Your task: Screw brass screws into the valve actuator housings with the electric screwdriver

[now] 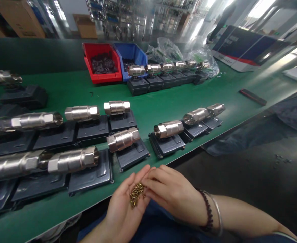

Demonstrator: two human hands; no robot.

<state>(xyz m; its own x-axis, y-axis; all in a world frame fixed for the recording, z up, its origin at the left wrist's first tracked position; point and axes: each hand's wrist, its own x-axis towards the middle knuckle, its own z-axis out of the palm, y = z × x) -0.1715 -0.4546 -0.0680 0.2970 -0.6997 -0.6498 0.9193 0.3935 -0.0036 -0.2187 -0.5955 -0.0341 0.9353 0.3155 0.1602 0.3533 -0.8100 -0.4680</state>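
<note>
My left hand [124, 206] lies palm up at the table's front edge, cupping a small heap of brass screws [136, 194]. My right hand [171, 194] reaches across from the right, its fingertips bent down into the screws at the palm. Whether it has pinched one is hidden. Just beyond my hands stand metal valve fittings [123, 139] on black plastic housings [132, 155], laid out in rows on the green table [161, 101].
More valve assemblies fill the left side [73, 160] and a back row [137, 71]. A red bin [101, 64] and a blue bin [130, 55] stand at the back, with plastic bags [168, 50] and a dark box [242, 47] to the right.
</note>
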